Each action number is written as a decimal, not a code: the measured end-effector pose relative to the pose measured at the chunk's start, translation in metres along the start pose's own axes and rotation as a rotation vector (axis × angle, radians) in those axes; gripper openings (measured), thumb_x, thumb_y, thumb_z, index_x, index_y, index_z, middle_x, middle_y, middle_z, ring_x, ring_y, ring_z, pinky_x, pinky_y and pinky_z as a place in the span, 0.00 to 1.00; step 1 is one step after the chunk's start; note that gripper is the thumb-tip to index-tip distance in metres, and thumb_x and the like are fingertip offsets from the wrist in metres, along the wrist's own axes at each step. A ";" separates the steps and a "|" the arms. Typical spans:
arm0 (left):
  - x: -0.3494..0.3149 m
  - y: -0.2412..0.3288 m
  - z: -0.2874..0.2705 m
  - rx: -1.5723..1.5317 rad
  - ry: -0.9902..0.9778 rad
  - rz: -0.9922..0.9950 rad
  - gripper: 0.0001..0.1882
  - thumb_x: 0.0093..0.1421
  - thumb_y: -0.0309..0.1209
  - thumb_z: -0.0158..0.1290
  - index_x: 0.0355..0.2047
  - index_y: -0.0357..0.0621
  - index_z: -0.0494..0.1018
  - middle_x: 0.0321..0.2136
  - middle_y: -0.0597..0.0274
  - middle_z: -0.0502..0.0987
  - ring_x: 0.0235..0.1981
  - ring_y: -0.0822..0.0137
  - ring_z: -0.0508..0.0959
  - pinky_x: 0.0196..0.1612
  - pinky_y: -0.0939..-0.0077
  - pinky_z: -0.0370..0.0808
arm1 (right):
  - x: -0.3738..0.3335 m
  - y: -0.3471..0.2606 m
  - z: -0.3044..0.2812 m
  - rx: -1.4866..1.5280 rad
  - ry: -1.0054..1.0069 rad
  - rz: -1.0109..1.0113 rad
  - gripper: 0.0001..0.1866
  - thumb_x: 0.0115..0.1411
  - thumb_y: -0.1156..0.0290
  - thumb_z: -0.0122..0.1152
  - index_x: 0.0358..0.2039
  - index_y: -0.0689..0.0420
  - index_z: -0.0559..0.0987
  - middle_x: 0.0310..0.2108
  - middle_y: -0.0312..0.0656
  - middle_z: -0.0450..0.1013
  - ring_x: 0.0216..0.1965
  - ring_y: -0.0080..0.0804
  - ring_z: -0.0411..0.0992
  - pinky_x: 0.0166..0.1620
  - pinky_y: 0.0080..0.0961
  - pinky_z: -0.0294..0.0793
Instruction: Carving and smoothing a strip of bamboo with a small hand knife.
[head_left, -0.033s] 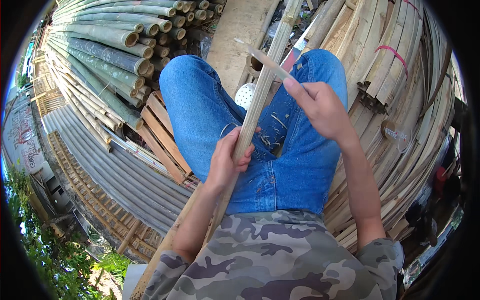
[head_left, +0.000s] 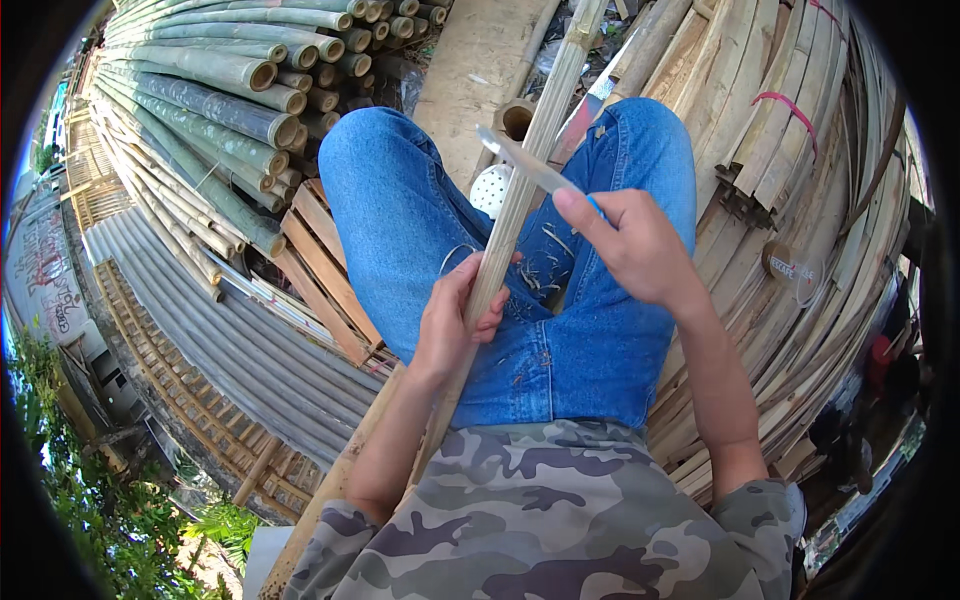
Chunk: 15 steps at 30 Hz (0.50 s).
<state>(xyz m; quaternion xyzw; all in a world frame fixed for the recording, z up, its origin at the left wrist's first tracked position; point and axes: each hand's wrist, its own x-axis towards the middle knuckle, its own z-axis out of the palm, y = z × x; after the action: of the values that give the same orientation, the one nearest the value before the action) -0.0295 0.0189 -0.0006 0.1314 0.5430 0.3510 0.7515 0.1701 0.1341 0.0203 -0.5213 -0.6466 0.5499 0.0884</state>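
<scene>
A long pale bamboo strip (head_left: pixel 516 215) slants across my lap, running from the far top between my knees down past my left side. My left hand (head_left: pixel 450 322) is closed around it near my lap, the thumb along its side. My right hand (head_left: pixel 638 243) grips a knife (head_left: pixel 532 165) with a bit of blue handle showing at the thumb. The blade points up and left and crosses over the strip; whether it touches the wood I cannot tell. Thin curled shavings (head_left: pixel 553 262) lie on my jeans between the thighs.
Green bamboo poles (head_left: pixel 215 100) are stacked at the far left. Split bamboo bundles (head_left: pixel 770 130), one tied with a pink band, fill the right. Brown wooden slats (head_left: pixel 325 280) and grey corrugated sheeting (head_left: pixel 230 330) lie at my left. A white perforated object (head_left: pixel 489 190) sits between my knees.
My right hand and the knife have shifted slightly toward me along the strip. My left hand and the strip have stayed in place.
</scene>
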 end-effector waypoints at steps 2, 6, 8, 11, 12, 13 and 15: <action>0.001 -0.006 -0.004 -0.153 -0.070 0.037 0.27 0.69 0.45 0.30 0.59 0.39 0.63 0.26 0.67 0.65 0.21 0.80 0.60 0.20 0.87 0.57 | -0.017 0.002 0.027 0.026 -0.098 -0.083 0.32 0.64 0.44 0.51 0.20 0.64 0.80 0.11 0.52 0.67 0.16 0.49 0.70 0.23 0.40 0.66; 0.001 -0.010 -0.009 -0.148 -0.082 0.048 0.28 0.71 0.47 0.29 0.61 0.38 0.60 0.29 0.64 0.67 0.22 0.78 0.61 0.20 0.86 0.58 | -0.017 0.013 0.053 -0.049 -0.194 0.011 0.32 0.64 0.44 0.51 0.19 0.62 0.79 0.11 0.52 0.68 0.16 0.49 0.70 0.24 0.41 0.67; 0.005 -0.012 -0.012 -0.099 -0.091 0.067 0.29 0.72 0.48 0.29 0.62 0.38 0.59 0.29 0.64 0.67 0.23 0.78 0.62 0.21 0.85 0.59 | -0.017 0.015 0.053 -0.046 -0.172 -0.016 0.31 0.63 0.43 0.51 0.19 0.60 0.81 0.12 0.51 0.69 0.16 0.50 0.70 0.24 0.42 0.68; 0.003 -0.009 -0.005 -0.064 -0.066 0.106 0.31 0.73 0.50 0.28 0.63 0.37 0.57 0.30 0.63 0.68 0.24 0.77 0.63 0.22 0.84 0.61 | -0.014 0.017 0.051 -0.169 -0.240 0.018 0.29 0.64 0.43 0.50 0.24 0.55 0.84 0.12 0.50 0.69 0.17 0.49 0.71 0.25 0.40 0.70; 0.002 -0.008 -0.003 -0.076 -0.032 0.124 0.32 0.73 0.51 0.28 0.64 0.37 0.57 0.30 0.63 0.68 0.24 0.77 0.63 0.22 0.84 0.61 | -0.014 0.018 0.050 -0.172 -0.239 0.020 0.29 0.64 0.43 0.50 0.24 0.55 0.84 0.12 0.50 0.69 0.17 0.49 0.71 0.25 0.40 0.70; 0.002 -0.008 -0.002 -0.078 -0.034 0.123 0.32 0.73 0.51 0.28 0.64 0.37 0.57 0.30 0.63 0.68 0.24 0.77 0.63 0.22 0.84 0.61 | -0.015 0.018 0.049 -0.133 -0.240 0.004 0.28 0.64 0.43 0.50 0.26 0.53 0.85 0.12 0.50 0.70 0.18 0.49 0.72 0.26 0.41 0.71; 0.006 -0.007 -0.005 -0.043 -0.089 0.117 0.32 0.72 0.51 0.29 0.66 0.38 0.54 0.32 0.61 0.69 0.25 0.77 0.65 0.21 0.85 0.60 | -0.014 0.018 0.049 -0.096 -0.241 -0.012 0.27 0.63 0.43 0.50 0.27 0.52 0.86 0.12 0.49 0.70 0.18 0.49 0.72 0.27 0.41 0.72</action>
<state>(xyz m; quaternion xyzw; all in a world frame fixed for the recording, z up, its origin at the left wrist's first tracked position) -0.0300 0.0167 -0.0106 0.1622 0.4927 0.3999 0.7556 0.1533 0.0906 -0.0064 -0.4510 -0.6814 0.5764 -0.0118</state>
